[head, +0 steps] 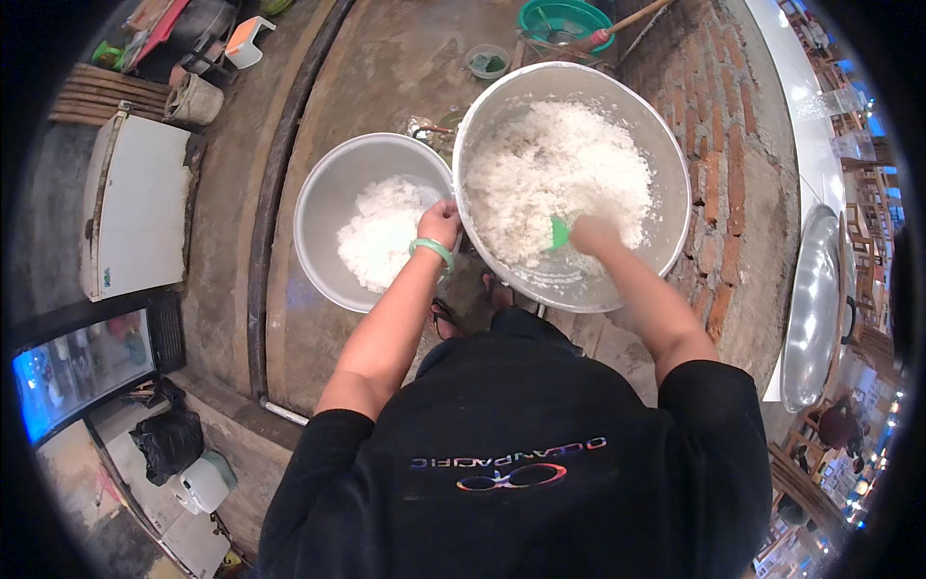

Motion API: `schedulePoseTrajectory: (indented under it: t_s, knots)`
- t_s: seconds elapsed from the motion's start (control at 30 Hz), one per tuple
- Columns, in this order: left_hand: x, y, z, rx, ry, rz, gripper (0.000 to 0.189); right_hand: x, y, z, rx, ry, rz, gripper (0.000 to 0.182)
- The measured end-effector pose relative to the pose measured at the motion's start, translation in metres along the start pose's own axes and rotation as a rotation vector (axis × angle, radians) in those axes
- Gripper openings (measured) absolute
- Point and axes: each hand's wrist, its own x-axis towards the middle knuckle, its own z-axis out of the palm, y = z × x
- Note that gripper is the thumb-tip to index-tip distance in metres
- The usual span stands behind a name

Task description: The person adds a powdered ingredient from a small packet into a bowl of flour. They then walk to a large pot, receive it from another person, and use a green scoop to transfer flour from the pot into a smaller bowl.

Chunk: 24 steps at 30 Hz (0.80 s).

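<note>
My right hand [595, 235], slightly blurred, is closed round a green plastic scoop or spatula [559, 233] inside a large metal pot [669, 250]. White cooked rice [579, 145] lies loose in the pot, and some grains stick to its wall. My left hand [440, 217], with a pale green bangle at the wrist, grips the rim where the pot meets a smaller metal basin [318, 224]; which rim its fingers hold is unclear. In that basin, at the left, sits a heap of white rice [380, 239].
Beyond the pot are a green basin [532, 18], a small bowl [488, 62] and a broom [600, 36]. A brick ledge [712, 166] runs along the right, with a large metal lid [810, 311] past it. A white chest [145, 210] stands at left.
</note>
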Motion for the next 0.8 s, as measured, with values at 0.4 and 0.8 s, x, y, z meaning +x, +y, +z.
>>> schedulePoseTrajectory:
  t_s: [0.4, 0.8]
  knots:
    - [-0.021, -0.026, -0.136, 0.916, 0.614, 0.631, 0.012, 0.055, -0.021, 0.046, 0.744, -0.068, -0.351, 0.027]
    - [-0.083, -0.016, -0.162, 1.057, 0.908, 0.152, 0.044, -0.049, 0.028, -0.011, 0.992, 0.155, -0.107, 0.024]
